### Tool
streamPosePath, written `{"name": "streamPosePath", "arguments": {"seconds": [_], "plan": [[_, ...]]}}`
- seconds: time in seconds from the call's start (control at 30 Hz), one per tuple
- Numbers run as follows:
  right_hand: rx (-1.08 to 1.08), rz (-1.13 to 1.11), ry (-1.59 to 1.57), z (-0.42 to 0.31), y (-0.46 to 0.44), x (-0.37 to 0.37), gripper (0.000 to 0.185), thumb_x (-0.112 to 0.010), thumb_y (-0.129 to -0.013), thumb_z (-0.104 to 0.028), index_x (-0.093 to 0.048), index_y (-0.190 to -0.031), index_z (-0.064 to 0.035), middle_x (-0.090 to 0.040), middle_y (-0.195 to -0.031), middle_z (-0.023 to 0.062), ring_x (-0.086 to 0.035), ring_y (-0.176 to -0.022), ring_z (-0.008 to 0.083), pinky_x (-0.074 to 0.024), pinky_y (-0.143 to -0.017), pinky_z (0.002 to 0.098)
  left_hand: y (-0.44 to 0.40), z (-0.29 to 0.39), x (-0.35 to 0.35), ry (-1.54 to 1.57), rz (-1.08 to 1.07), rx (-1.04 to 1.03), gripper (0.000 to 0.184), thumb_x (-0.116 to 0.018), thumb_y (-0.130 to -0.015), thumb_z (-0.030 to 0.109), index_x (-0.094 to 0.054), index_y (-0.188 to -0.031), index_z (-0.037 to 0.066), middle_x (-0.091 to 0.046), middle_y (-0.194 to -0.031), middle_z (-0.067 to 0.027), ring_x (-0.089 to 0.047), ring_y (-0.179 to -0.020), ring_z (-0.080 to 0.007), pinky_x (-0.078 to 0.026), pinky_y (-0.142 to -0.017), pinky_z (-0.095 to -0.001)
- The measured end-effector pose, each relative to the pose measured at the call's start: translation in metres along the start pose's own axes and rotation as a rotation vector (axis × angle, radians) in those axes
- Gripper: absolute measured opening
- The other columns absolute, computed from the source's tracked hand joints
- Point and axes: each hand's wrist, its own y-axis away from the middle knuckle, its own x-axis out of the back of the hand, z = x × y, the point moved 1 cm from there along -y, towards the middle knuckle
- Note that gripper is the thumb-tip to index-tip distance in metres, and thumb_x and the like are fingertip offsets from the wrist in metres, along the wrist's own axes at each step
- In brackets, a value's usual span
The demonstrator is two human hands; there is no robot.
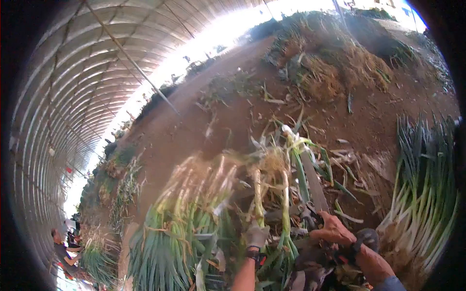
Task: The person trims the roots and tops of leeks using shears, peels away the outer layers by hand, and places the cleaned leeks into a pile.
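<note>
My left hand point(257, 236), in a pale glove with a dark wristband, is closed round the lower part of a leek stalk point(258, 196), whose roots point up and away. A second stalk point(286, 201) stands just right of it. Bare and bent, my right hand point(336, 231) is closed at the base of a long flat blade point(314, 182); its grip is partly hidden by the fingers and dark things below. Peeled leaves point(298, 140) hang by the blade's far end. To the left lies a pile of untrimmed leeks point(167, 242), blurred at the roots.
Cleaner leeks point(424, 189) are stacked at the right. Leaf scraps point(357, 169) litter the soil ahead. A large heap of roots and leaves point(335, 58) lies further off. At far left, a person point(65, 252) is beside more leeks point(99, 259), under a ribbed tunnel roof point(87, 82).
</note>
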Motion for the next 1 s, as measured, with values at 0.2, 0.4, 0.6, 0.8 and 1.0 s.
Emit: {"name": "streamPosePath", "arguments": {"seconds": [0.2, 0.4, 0.6, 0.8, 1.0], "plan": [[-0.078, -0.112, -0.015, -0.038, 0.018, 0.015, 0.082, -0.083, -0.078, -0.036, -0.054, -0.141, 0.0069, -0.072, -0.094, 0.0172, -0.068, -0.082, 0.0246, -0.0544, -0.073, 0.0391, 0.067, 0.034, 0.024, 0.138, 0.25, -0.223, 0.058, -0.076, -0.088, 0.023, -0.059, -0.138, 0.0, -0.068, -0.124, -0.0246, -0.066, -0.11, -0.0431, -0.053, -0.097, -0.0521], [-0.059, -0.289, 0.081, -0.039, 0.037, 0.025, 0.077, -0.081, -0.081, -0.036, -0.058, -0.141, 0.0064, -0.073, -0.104, 0.0196, -0.069, -0.098, 0.0255, -0.0548, -0.086, 0.037, 0.105, 0.033, -0.013, 0.365, 0.086, -0.264, 0.045, -0.076, -0.088, 0.023, -0.066, -0.128, 0.004, -0.072, -0.105, -0.0235, -0.069, -0.096, -0.0433, -0.056, -0.085, -0.0511], [-0.15, -0.53, 0.195, -0.072, 0.052, 0.037, 0.079, -0.081, -0.079, -0.035, -0.056, -0.144, 0.003, -0.076, -0.1, 0.018, -0.072, -0.089, 0.025, -0.0563, -0.081, 0.0381, 0.085, 0.044, -0.013, 0.483, -0.138, -0.005, 0.035, -0.068, -0.09, 0.021, -0.069, -0.121, 0.005, -0.073, -0.099, -0.0239, -0.07, -0.093, -0.0442, -0.056, -0.083, -0.0515], [-0.029, -0.549, 0.342, -0.071, 0.048, 0.033, 0.072, -0.082, -0.078, -0.037, -0.059, -0.133, 0.004, -0.071, -0.084, 0.019, -0.071, -0.079, 0.0329, -0.0545, -0.072, 0.0449, 0.054, 0.027, -0.02, 0.17, 0.193, -0.103, 0.034, -0.06, -0.092, 0.014, -0.069, -0.123, 0.006, -0.072, -0.106, -0.0218, -0.07, -0.097, -0.0435, -0.055, -0.085, -0.0513], [0.198, -0.29, 0.646, -0.043, 0.005, 0.01, 0.058, -0.079, -0.078, -0.04, -0.058, -0.106, 0.0059, -0.069, -0.085, 0.0226, -0.069, -0.084, 0.0437, -0.0539, -0.075, 0.0516, 0.043, 0.042, -0.013, -0.035, 0.296, -0.314, 0.021, -0.064, -0.097, 0.026, -0.068, -0.102, 0.006, -0.067, -0.09, -0.0186, -0.065, -0.08, -0.0413, -0.05, -0.072, -0.0553]]}}
